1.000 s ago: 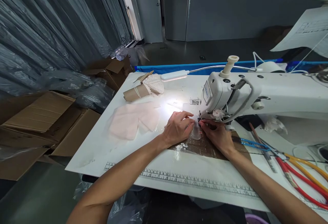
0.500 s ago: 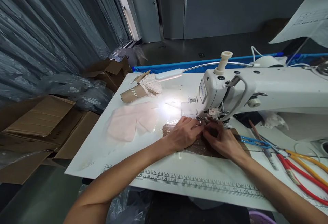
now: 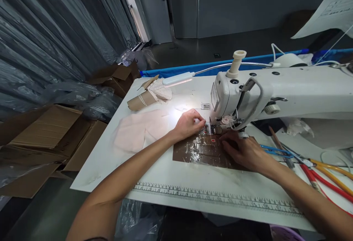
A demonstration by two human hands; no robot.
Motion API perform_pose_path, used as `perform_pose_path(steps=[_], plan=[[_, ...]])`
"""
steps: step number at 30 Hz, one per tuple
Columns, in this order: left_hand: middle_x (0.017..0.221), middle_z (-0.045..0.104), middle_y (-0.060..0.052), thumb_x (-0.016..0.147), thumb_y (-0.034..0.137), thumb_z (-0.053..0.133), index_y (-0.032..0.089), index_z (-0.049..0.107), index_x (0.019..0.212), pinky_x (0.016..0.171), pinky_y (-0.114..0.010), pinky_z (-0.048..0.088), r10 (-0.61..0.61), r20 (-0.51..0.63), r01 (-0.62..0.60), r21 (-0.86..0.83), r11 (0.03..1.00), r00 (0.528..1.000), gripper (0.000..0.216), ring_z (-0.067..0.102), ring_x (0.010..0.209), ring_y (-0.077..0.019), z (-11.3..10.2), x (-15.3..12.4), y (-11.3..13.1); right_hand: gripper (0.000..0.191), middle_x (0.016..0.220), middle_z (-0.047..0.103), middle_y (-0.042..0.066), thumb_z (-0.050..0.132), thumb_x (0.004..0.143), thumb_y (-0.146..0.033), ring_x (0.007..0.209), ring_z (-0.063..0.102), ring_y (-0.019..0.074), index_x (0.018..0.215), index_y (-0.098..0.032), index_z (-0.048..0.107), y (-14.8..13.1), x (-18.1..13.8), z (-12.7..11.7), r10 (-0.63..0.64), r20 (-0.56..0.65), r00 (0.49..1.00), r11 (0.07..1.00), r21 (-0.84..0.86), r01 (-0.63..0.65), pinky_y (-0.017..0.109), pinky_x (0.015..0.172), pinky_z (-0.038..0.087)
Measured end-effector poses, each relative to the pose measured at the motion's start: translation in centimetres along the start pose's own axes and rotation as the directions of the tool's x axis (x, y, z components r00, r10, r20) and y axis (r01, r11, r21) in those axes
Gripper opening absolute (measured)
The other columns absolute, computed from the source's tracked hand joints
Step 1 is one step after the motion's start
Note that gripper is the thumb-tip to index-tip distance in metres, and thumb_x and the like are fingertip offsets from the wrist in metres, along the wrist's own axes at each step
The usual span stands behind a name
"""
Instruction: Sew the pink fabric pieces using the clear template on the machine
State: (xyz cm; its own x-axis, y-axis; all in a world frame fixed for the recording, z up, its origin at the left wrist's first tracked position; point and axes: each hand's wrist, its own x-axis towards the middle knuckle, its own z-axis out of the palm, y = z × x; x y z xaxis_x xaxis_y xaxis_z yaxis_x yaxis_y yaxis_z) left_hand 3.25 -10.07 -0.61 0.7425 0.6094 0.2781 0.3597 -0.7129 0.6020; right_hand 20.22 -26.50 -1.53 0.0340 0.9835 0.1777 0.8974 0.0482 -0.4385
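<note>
A white sewing machine stands on the table, its presser foot low over the bed. Just left of the foot, my left hand is closed in a pinch; whatever it holds is too small to make out. Close by on the right, my right hand has its fingers curled together under the machine head, and their tips are partly hidden. Between and below the hands lies a brown sheet under shiny clear film, with small red marks near its upper edge. My right hand rests over its right part.
Pale pink fabric pieces and a tied brown roll lie left. A lamp shines over the table. Blue-handled tweezers and red-handled scissors lie right. A printed ruler runs along the front; cardboard boxes stand left.
My left hand has moved left and up, away from the presser foot and my right hand, uncovering more of the brown sheet. My right hand stays near the foot. The view has shifted slightly.
</note>
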Motion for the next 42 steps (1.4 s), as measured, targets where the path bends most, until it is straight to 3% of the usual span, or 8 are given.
perform_pose_path(steps=[4, 8, 14, 19, 23, 28, 34, 42], plan=[[0.088, 0.067, -0.002, 0.083, 0.022, 0.06, 0.017, 0.066, 0.079, 0.071, -0.027, 0.051, -0.089, -0.131, 0.094, 0.029, 0.995, 0.987, 0.009, 0.06, 0.077, -0.0141, -1.0, 1.6, -1.4, 0.032, 0.099, 0.066, 0.008, 0.036, 0.092, -0.035, 0.078, 0.064, 0.0239, 0.104, -0.024, 0.063, 0.2, 0.4, 0.6, 0.003, 0.0, 1.0, 0.988, -0.157, -0.003, 0.032, 0.057, 0.043], [0.096, 0.065, -0.004, 0.084, 0.017, 0.057, 0.018, 0.063, 0.092, 0.079, -0.03, 0.051, 0.05, -0.197, -0.023, 0.137, 0.99, 0.979, 0.01, 0.061, 0.086, -0.0156, -2.3, 1.3, -1.7, 0.028, 0.092, 0.067, 0.005, 0.038, 0.09, -0.03, 0.071, 0.062, 0.0195, 0.099, -0.024, 0.064, 0.0, 0.4, 1.0, -0.013, -0.048, 0.999, 0.995, -0.104, 0.008, 0.028, 0.056, 0.041], [0.089, 0.065, -0.006, 0.086, 0.026, 0.06, 0.014, 0.065, 0.092, 0.072, -0.032, 0.051, 0.142, 0.053, -0.147, 0.113, 0.983, 0.988, 0.015, 0.061, 0.082, -0.0174, -2.8, -2.0, -0.5, 0.026, 0.078, 0.067, 0.004, 0.041, 0.087, -0.027, 0.059, 0.058, 0.016, 0.09, -0.019, 0.065, -0.1, 0.4, 1.1, 0.037, -0.139, 0.99, 0.998, 0.062, -0.028, 0.028, 0.056, 0.043], [0.088, 0.069, -0.006, 0.083, 0.036, 0.067, 0.016, 0.072, 0.089, 0.067, -0.026, 0.052, 0.277, 0.379, -0.172, -0.287, 0.942, 0.883, 0.022, 0.064, 0.076, -0.0143, -3.3, -5.8, 2.5, 0.025, 0.08, 0.067, 0.003, 0.043, 0.084, -0.028, 0.063, 0.061, 0.0169, 0.089, -0.021, 0.066, 0.2, 0.4, 1.2, 0.075, -0.145, 0.987, 0.994, 0.088, -0.063, 0.028, 0.059, 0.047], [0.087, 0.07, -0.008, 0.087, 0.032, 0.063, 0.015, 0.072, 0.082, 0.065, -0.026, 0.054, 0.216, 0.286, -0.065, -0.457, 0.887, 0.933, 0.02, 0.065, 0.076, -0.0144, -5.1, -5.8, 3.3, 0.022, 0.083, 0.068, 0.002, 0.044, 0.083, -0.024, 0.063, 0.062, 0.0163, 0.089, -0.021, 0.066, 0.1, 0.3, 1.3, 0.095, -0.184, 0.978, 0.989, 0.125, -0.073, 0.028, 0.06, 0.049], [0.095, 0.069, -0.009, 0.092, 0.027, 0.055, 0.016, 0.069, 0.094, 0.079, -0.034, 0.054, 0.192, 0.026, -0.184, -0.182, 0.966, 0.981, 0.018, 0.064, 0.088, -0.0178, -5.4, -3.8, 1.6, 0.023, 0.094, 0.068, 0.004, 0.045, 0.087, -0.019, 0.079, 0.065, 0.0168, 0.096, -0.02, 0.065, -0.7, -0.3, 1.3, -0.076, -0.188, 0.979, 0.975, 0.19, 0.112, 0.03, 0.073, 0.052], [0.123, 0.06, -0.011, 0.094, 0.026, 0.049, 0.015, 0.058, 0.117, 0.089, -0.039, 0.047, 0.341, 0.282, -0.402, 0.193, 0.895, 0.897, 0.028, 0.059, 0.107, -0.0224, -1.9, -3.8, 1.8, 0.034, 0.108, 0.06, 0.011, 0.047, 0.085, -0.015, 0.096, 0.059, 0.0235, 0.113, -0.023, 0.065, -1.4, -0.8, 1.5, -0.407, -0.065, 0.911, 0.913, 0.015, 0.409, 0.041, 0.081, 0.049], [0.097, 0.061, -0.011, 0.095, 0.036, 0.041, 0.015, 0.06, 0.101, 0.083, -0.043, 0.036, 0.23, 0.281, -0.351, 0.534, 0.769, 0.932, 0.029, 0.054, 0.095, -0.0262, 0.0, -2.6, 2.7, 0.037, 0.104, 0.061, 0.016, 0.043, 0.089, -0.017, 0.088, 0.058, 0.0252, 0.121, -0.017, 0.061, -0.6, -0.5, 1.5, -0.319, -0.052, 0.946, 0.931, -0.206, 0.303, 0.037, 0.07, 0.049]])
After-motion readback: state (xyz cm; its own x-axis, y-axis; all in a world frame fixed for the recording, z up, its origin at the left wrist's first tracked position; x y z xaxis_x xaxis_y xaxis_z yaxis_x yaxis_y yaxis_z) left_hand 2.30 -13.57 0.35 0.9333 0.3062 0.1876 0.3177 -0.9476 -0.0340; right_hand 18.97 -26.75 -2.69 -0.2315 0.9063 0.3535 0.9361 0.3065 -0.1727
